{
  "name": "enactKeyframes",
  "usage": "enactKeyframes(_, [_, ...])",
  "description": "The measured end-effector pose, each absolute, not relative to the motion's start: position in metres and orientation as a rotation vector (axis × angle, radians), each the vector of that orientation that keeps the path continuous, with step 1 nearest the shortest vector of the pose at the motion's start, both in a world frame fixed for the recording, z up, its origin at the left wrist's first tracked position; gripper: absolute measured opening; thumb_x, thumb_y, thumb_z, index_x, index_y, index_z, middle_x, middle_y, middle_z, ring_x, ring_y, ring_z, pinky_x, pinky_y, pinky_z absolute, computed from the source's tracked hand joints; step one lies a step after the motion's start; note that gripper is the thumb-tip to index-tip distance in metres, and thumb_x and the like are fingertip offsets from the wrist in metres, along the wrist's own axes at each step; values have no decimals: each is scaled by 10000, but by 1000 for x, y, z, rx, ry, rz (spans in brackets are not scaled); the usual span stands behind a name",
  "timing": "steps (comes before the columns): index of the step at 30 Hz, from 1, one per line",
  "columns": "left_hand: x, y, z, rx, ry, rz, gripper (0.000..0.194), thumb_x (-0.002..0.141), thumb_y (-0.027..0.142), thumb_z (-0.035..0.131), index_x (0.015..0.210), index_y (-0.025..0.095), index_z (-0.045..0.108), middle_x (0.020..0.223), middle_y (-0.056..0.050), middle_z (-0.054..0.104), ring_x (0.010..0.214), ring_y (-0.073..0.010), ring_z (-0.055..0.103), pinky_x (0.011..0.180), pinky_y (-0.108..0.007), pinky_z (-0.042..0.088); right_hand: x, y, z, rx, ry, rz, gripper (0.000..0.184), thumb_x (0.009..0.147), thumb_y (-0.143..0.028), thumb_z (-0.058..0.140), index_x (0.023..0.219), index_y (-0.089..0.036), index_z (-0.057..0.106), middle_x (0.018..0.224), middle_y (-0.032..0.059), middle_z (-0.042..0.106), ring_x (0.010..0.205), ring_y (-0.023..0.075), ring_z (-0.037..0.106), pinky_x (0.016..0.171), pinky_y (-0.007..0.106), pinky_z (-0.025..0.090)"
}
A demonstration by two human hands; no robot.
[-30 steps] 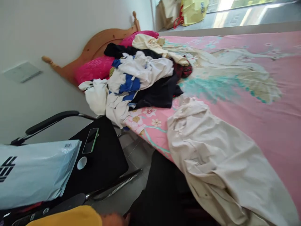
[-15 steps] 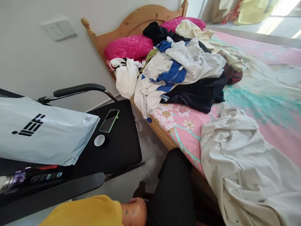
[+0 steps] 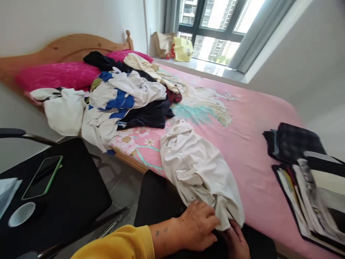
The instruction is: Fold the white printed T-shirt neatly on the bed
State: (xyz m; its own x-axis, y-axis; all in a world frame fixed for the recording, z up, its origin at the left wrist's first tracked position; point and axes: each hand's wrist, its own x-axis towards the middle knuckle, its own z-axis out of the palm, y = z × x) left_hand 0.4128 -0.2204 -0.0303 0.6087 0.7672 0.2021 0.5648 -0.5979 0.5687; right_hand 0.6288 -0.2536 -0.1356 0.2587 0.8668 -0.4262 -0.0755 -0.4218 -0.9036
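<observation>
An off-white garment (image 3: 199, 162) lies lengthwise across the near side of the bed, its near end bunched over my lap; its exact kind is not clear. My left hand (image 3: 199, 226), below a yellow sleeve, has its fingers curled on the garment's near edge. Just to its right, my right hand (image 3: 237, 240) grips the bottom corner, partly cut off by the frame's lower edge. A heap of clothes (image 3: 134, 90) in white, blue, black and cream is piled toward the headboard.
Folded dark checked cloth (image 3: 299, 142) and a stack of folded clothes (image 3: 309, 201) lie at the bed's right. At left, a black chair (image 3: 81, 180) holds a green-edged phone (image 3: 43, 176) and a white cup (image 3: 22, 214). Bags (image 3: 183, 48) stand by the window.
The view has swung right, bringing the window and folded stacks in. My left hand has moved from beside my leg onto the garment, and my right hand has come into view there.
</observation>
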Motion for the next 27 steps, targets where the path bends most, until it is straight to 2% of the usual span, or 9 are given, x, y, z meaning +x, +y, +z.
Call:
enactKeyframes(4, [422,-204,-44,2176,1446,795,254,747,226,599,1000,209,592,1090,-85,601,1027,-240,525,899,-384,388,623,-249,-114,-1466,-492,1470,541,670,-594,688,1050,-220,596,921,33,665,845,213,632,723,340,552])
enactKeyframes(7, [407,-182,-45,2161,1721,808,359,749,239,603,1106,204,581,1180,-110,560,1125,-277,475,970,-435,338,618,-244,-101,-1449,-479,1542,498,687,-570,687,1006,-193,615,772,7,641,724,168,616,659,293,536])
enactKeyframes(11, [388,-154,-32,2203,1928,835,471,762,315,618,1205,168,552,1271,-148,508,1220,-312,414,1028,-467,286,615,-237,-93,-1456,-490,1615,501,661,-601,681,916,-173,634,747,12,628,673,154,599,580,265,509])
enactKeyframes(16, [401,-150,-14,2364,1391,595,261,826,400,563,984,222,670,1021,-72,644,990,-220,562,912,-347,399,609,-232,-80,-1410,-569,1505,360,638,-495,712,742,-169,600,633,-17,578,597,121,548,529,223,457])
enactKeyframes(19, [422,-159,-16,2436,1317,463,344,751,402,648,1050,233,657,1087,-73,632,1039,-247,543,929,-376,374,606,-240,-75,-1320,-678,1472,323,659,-472,677,659,-169,563,606,-14,579,571,110,523,540,225,448])
enactKeyframes(21, [433,-169,-21,2468,1353,395,253,765,360,626,970,219,671,1019,-74,645,1016,-251,548,918,-391,357,607,-250,-76,-1319,-754,1475,340,659,-485,671,636,-168,552,603,-6,588,552,106,513,523,221,433])
enactKeyframes(22, [436,-176,-23,2485,1352,381,178,795,328,585,896,211,673,948,-68,652,977,-238,557,906,-389,350,609,-256,-79,-1351,-766,1467,353,643,-498,683,645,-167,559,606,-5,590,544,107,512,506,216,423])
enactKeyframes(24, [440,-194,-28,2514,1307,410,181,844,277,499,775,199,647,815,-54,644,875,-202,571,871,-374,341,613,-268,-84,-1444,-736,1439,395,607,-530,709,720,-169,597,660,6,615,568,118,532,486,209,415])
enactKeyframes(27, [444,-225,-36,2522,1217,466,211,860,271,458,751,194,621,762,-52,641,790,-180,579,815,-363,341,619,-280,-88,-1514,-628,1488,524,639,-627,655,909,-179,630,830,50,658,691,160,591,529,238,465])
